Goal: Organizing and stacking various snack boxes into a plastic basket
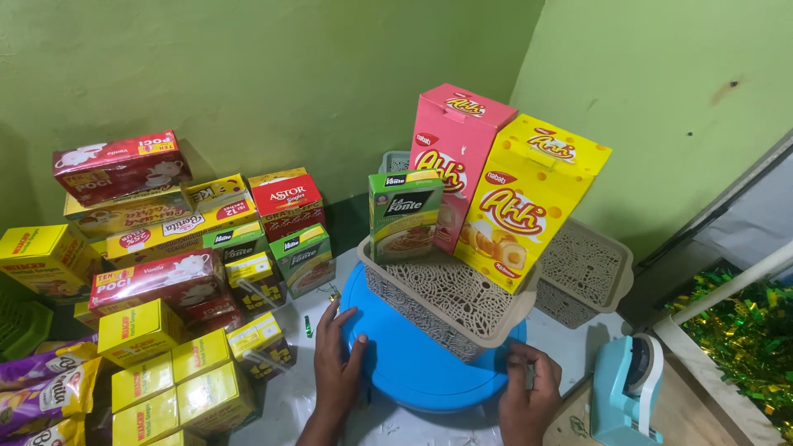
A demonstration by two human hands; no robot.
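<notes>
A beige lattice basket (429,301) sits tilted on a round blue lid (413,363) near the middle. Standing in the basket are a green box (403,213), a tall pink box (453,157) and a tall yellow box (520,202). My left hand (334,363) lies flat with fingers spread on the blue lid's left edge. At the lid's right edge my right hand (529,388) is curled, fingers pinched around something small that I cannot make out.
Stacks of red, yellow and green boxes (165,272) fill the left side, with purple packets (41,388) at the far left. A second beige basket (591,268) stands behind right. A light blue tape dispenser (628,392) sits at lower right, green-gold tinsel (743,330) beyond.
</notes>
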